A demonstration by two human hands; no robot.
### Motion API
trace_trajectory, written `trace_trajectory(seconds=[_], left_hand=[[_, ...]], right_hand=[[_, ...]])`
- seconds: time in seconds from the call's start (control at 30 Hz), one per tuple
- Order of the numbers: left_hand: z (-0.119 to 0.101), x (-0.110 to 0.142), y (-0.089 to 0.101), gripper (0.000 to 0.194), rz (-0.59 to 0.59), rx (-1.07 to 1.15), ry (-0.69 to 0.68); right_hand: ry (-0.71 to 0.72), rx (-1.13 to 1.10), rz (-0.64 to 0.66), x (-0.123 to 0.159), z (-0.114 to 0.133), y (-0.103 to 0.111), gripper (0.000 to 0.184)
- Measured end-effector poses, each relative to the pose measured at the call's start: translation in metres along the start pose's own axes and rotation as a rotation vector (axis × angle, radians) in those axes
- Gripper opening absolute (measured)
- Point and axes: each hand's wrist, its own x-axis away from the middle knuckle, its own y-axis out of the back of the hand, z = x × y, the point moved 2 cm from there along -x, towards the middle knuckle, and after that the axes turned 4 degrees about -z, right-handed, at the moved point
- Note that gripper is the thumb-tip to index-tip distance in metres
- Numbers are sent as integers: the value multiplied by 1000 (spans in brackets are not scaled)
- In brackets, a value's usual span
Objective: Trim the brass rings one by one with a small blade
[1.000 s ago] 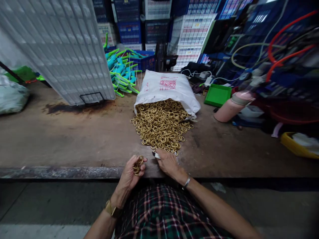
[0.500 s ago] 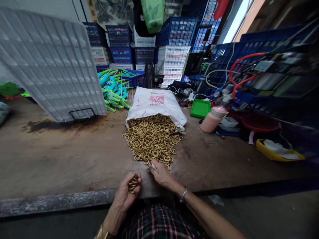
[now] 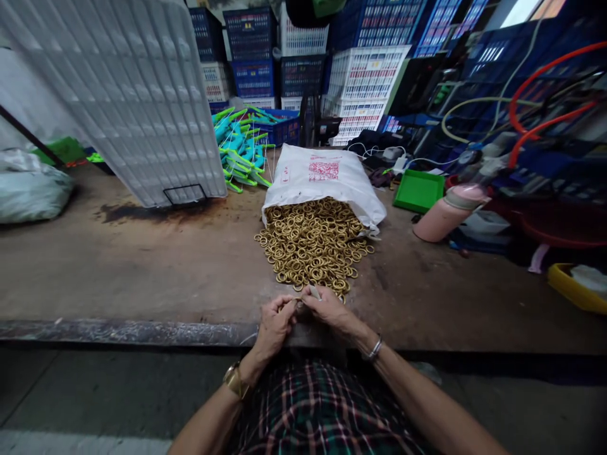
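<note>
My left hand [image 3: 275,327] is closed in front of the pile. A gold-coloured ring [image 3: 298,299] shows in part at its fingertips, and the rest of what it holds is hidden by the fingers. My right hand [image 3: 332,311] meets it at the fingertips, closed round a small flat whitish tool [image 3: 315,292] whose exact kind I cannot make out. Just beyond both hands, many gold-coloured rings [image 3: 317,246] spill over the table from the mouth of a white sack [image 3: 294,174] with red print.
A ribbed translucent panel [image 3: 142,107] stands at the left, near green and teal plastic pieces [image 3: 241,151]. To the right are a green tray [image 3: 418,191], a pink bottle [image 3: 441,215] and a yellow basket [image 3: 569,291]. Stacked crates [image 3: 256,79] line the back.
My left hand, which showed several rings in its palm, has turned and come together with my right hand. The right hand has drawn back from the pile's edge. The camera view has shifted.
</note>
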Motion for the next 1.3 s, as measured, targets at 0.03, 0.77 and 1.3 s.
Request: trace_trajectory(seconds=[0.03, 0.77, 1.3], left_hand=[[0, 0, 0, 34, -15, -18, -20], [-4, 10, -3, 31, 110, 313, 182], [1, 11, 2, 33, 72, 259, 56]], right_hand=[[-19, -20, -17, 0, -1, -1, 23], [102, 163, -103, 1, 7, -10, 29], [287, 805, -2, 10, -2, -16, 23]])
